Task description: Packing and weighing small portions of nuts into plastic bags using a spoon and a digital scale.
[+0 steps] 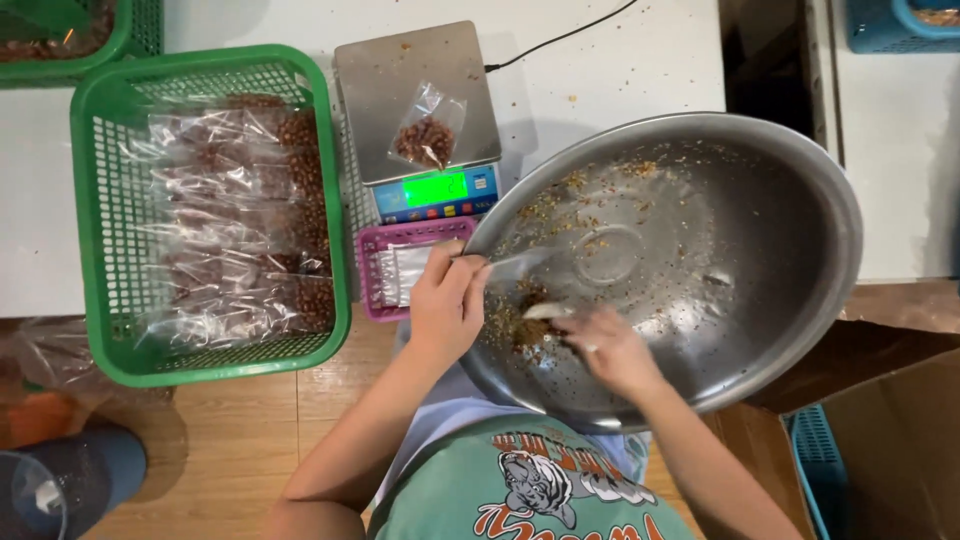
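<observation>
Large steel bowl (700, 250) tilted toward the near edge, resting partly on the white tabletop (620, 70), scattered inside with crumbs and a few peanuts (525, 320). Left hand (445, 300) closed on the bowl's left rim. Right hand (610, 345) inside the bowl, fingers curled around a pale scoop (548, 311), blurred. Just left, a small pink basket (375, 270) of empty bags. Beyond it, a scale (420, 110) carrying a small peanut bag (428, 130). Far left, a green basket (100, 250) of filled bags (240, 230).
</observation>
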